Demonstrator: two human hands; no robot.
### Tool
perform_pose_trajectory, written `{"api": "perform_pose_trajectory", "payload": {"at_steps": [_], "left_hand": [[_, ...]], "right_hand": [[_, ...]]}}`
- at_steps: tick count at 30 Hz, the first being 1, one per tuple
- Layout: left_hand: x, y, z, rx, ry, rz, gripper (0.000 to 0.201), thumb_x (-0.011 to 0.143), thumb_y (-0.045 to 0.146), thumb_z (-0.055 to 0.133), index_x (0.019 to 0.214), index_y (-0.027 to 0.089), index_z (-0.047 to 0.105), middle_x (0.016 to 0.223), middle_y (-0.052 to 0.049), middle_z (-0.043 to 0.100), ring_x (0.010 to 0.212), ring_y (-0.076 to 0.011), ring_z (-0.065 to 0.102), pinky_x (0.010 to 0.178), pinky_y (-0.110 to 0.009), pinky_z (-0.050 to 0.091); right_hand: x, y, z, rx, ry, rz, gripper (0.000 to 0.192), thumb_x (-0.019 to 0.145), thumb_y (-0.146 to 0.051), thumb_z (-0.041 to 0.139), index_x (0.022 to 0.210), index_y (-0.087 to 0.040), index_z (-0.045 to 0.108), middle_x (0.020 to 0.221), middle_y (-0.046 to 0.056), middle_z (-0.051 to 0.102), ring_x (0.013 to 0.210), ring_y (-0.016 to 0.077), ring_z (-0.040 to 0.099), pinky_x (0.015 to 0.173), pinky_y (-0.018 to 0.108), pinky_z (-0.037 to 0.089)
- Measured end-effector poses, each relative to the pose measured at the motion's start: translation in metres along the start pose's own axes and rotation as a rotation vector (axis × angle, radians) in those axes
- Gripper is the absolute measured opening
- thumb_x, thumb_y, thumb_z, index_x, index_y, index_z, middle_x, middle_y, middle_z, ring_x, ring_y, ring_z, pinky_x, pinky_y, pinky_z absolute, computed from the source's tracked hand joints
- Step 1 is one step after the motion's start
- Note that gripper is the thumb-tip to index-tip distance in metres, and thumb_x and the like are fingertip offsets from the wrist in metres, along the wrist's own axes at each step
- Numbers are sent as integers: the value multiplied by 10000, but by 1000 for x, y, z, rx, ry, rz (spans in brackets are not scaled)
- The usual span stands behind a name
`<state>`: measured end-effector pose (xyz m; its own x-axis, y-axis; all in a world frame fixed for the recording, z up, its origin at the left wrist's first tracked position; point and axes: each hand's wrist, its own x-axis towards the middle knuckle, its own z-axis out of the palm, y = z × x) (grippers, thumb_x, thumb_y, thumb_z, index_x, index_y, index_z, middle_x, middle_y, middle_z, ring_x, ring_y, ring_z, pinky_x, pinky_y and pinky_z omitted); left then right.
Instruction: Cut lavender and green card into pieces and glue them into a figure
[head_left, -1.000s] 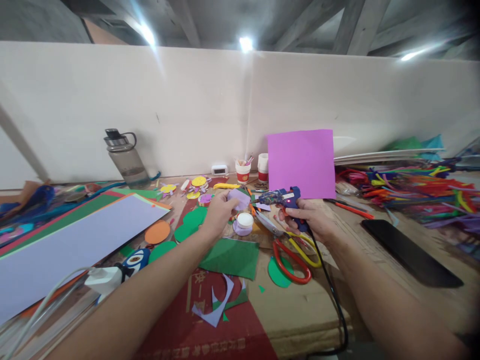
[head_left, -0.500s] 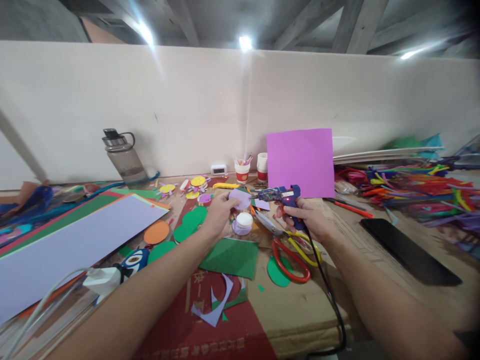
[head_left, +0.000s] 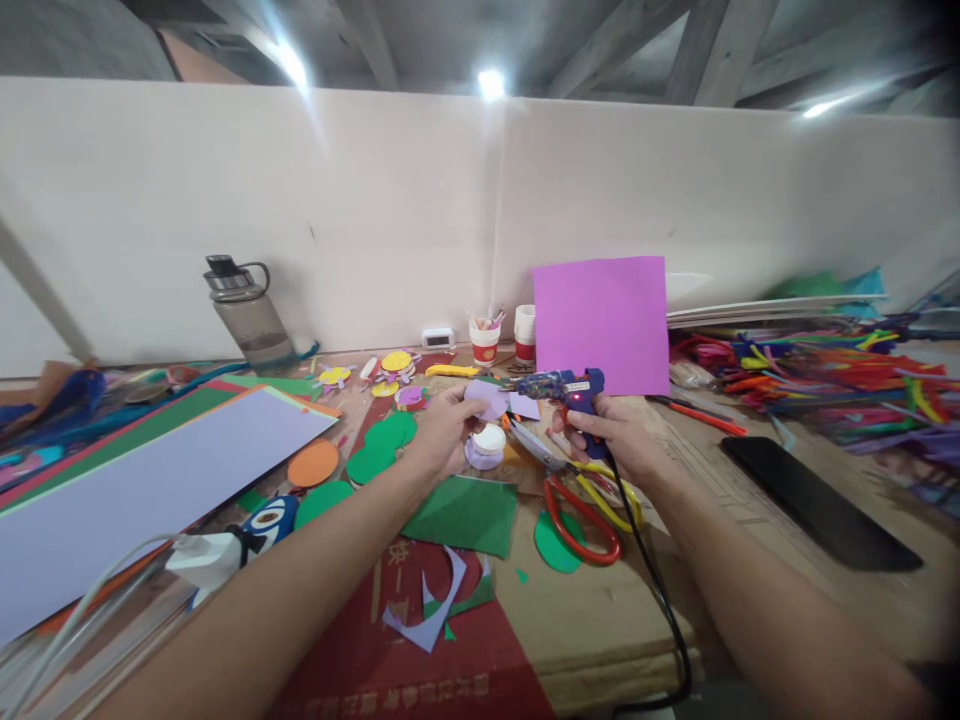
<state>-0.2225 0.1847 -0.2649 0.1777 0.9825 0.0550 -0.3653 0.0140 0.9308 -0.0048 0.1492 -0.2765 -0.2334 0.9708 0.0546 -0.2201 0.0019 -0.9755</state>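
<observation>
My left hand [head_left: 444, 430] pinches a light purple paper circle [head_left: 489, 398] by its left edge, above the cardboard. In my right hand [head_left: 611, 430] is a blue glue gun [head_left: 559, 385], its small red light on and its nozzle pointing left at the paper circle. Whether the nozzle touches the paper I cannot tell. Just below sits a white round lid or cup base [head_left: 489, 439] on a purple disc [head_left: 484, 460]. Large scissors [head_left: 551, 460] with red and yellow handles lie spread under the gun, partly over a green circle [head_left: 555, 545].
Green paper circles [head_left: 371, 463], an orange circle [head_left: 313, 464] and paper sheets [head_left: 187, 470] lie left. A bottle [head_left: 251, 315] and paper cups [head_left: 484, 342] stand by the wall. The gun's black cord [head_left: 660, 580] hangs over the front edge. A phone [head_left: 817, 505] lies right.
The purple paper circle in my left hand has shifted slightly right and is turned a little. The glue gun stays almost in place, with its nozzle still beside the circle.
</observation>
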Motion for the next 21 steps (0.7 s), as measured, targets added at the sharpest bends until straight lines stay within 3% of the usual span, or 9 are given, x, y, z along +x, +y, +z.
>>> {"api": "perform_pose_trajectory", "payload": {"at_steps": [4,9,17,21], "left_hand": [[1,3,-1,-49,39,42,197,563,175,732,747,122,685,686,-9,645,595,-89,530,520,-192,390],[4,5,-4,-123,102,-13,172,549,140,728,701,121,650,664,-7,630,559,-79,512,523,-199,406],[-1,-4,-1,-41,-39,-46,158,590,135,723,729,109,652,643,0,583,597,-91,527,523,-198,380],[0,-2,-3,-151,-41,-128,99,604,87,662,673,126,602,634,1,569,556,-84,491,505,-200,374]], "right_hand": [[0,1,0,-60,2,4,295,724,-409,746,814,-157,622,571,-36,508,480,84,448,441,224,356],[-1,1,-2,-95,-9,19,283,742,-412,724,810,-154,628,558,-36,490,471,87,440,433,231,340],[0,-1,1,-15,24,-12,289,710,-392,749,808,-171,591,537,-47,501,442,92,454,422,233,355],[1,-1,2,58,59,-73,258,708,-355,752,801,-180,586,653,-18,576,467,79,441,409,225,354]]}}
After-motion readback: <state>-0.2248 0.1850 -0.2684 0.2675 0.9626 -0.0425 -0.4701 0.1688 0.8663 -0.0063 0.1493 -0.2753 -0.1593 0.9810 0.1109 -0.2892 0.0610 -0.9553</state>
